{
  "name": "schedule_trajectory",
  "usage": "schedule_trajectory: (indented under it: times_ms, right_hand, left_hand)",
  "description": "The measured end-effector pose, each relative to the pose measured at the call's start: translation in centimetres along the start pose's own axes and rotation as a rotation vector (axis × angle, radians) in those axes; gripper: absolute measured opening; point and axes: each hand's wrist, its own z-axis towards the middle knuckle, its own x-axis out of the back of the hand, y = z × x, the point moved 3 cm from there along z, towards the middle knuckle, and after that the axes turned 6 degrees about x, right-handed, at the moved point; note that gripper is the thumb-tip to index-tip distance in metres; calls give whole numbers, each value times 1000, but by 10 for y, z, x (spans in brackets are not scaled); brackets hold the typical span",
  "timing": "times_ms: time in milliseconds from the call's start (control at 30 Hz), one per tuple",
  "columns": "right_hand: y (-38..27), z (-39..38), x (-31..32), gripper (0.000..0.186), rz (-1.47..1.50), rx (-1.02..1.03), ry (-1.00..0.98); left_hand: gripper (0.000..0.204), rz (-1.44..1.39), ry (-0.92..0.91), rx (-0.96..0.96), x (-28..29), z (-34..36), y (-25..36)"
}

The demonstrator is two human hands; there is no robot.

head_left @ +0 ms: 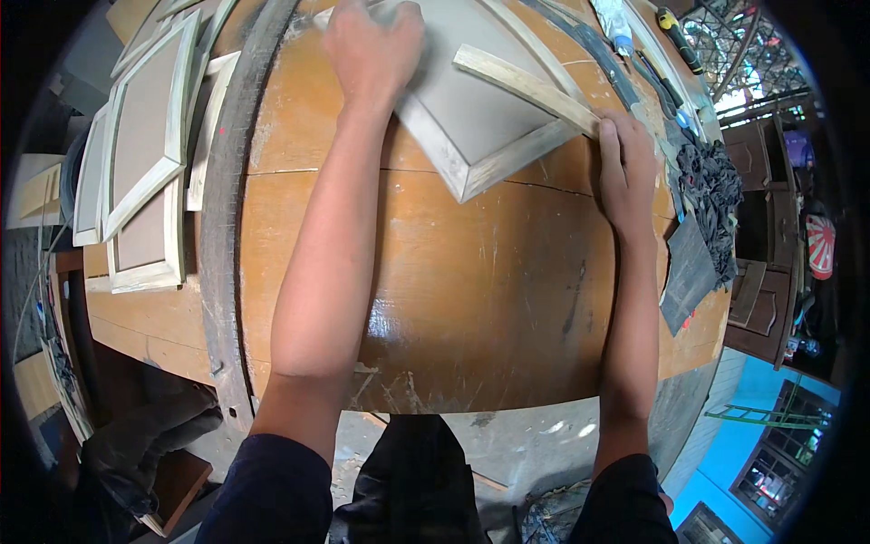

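"Toward the far side of the scratched orange-brown wooden table (453, 299), what do the fingers have?"

"Two hands are there. The right hand (627, 168) has its fingers bent nearly closed about the end of one loose, pale wooden strip (526, 89). The left hand (373, 50) is curled and blurred over one grey panel in a pale wooden frame (476, 113); whether it grips anything, I cannot tell."

"How do those lie?"

"The strip slants over the panel's right corner; another corner points to the table's near edge."

"Further out?"

"Along the left, one weathered dark-grey batten (222, 227); beyond it, at least three similar framed panels (149, 136), overlapping. By the right edge, one crumpled black cloth (711, 199) and one yellow-and-black tool handle (680, 41)."
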Motion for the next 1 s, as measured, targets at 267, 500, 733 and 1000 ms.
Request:
schedule_trajectory:
  times_ms: [267,500,733,1000]
  right_hand:
    - [20,19,-1,27,-355,-155,3]
    - [39,34,-1,20,-609,-17,23]
    - [56,32,16,24,-594,-27,34]
    - [40,29,0,27,-449,-205,-16]
  left_hand:
    - [40,-232,-314,-36,-6,-10,9]
    - [50,509,-413,-178,-36,-31,-22]
    - [48,650,-394,-159,-29,-20,-26]
    - [50,696,-213,-44,-13,-4,-44]
